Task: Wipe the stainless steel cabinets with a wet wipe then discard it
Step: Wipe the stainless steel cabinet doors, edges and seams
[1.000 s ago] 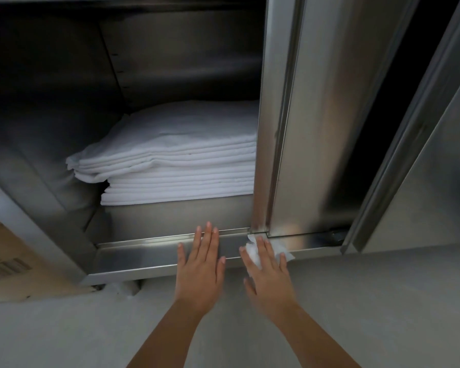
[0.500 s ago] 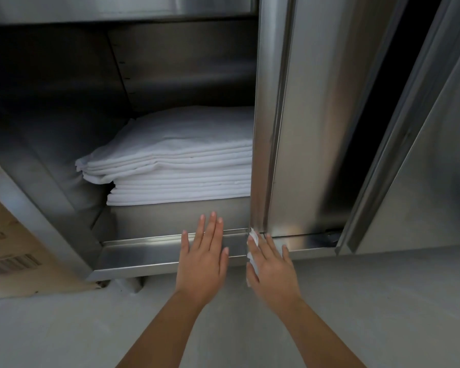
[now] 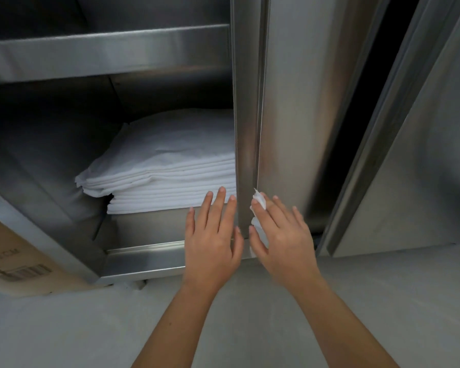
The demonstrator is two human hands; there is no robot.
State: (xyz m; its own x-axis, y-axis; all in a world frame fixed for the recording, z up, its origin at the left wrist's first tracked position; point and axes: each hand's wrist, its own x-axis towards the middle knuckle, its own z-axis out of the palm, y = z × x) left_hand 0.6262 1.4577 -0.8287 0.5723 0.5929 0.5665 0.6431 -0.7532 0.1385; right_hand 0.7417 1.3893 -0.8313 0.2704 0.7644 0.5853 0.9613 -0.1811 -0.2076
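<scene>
The stainless steel cabinet stands open at the left, and its sliding door [image 3: 298,107] covers the middle. My right hand [image 3: 282,235] presses a white wet wipe [image 3: 258,201] flat against the door's lower left edge; the wipe shows only past my fingertips and beside my thumb. My left hand [image 3: 213,235] lies flat with fingers spread, just left of the door edge, over the bottom rail [image 3: 144,258] of the opening. It holds nothing.
A stack of folded white cloths [image 3: 165,176] fills the lower shelf. A steel shelf [image 3: 104,51] runs above it. A cardboard box [image 3: 14,264] sits at the far left. A second door panel [image 3: 430,155] stands at the right. Grey floor lies below.
My right hand has slid the wipe from the bottom rail up onto the door's vertical edge. My left hand has risen a little too. The view has tilted upward.
</scene>
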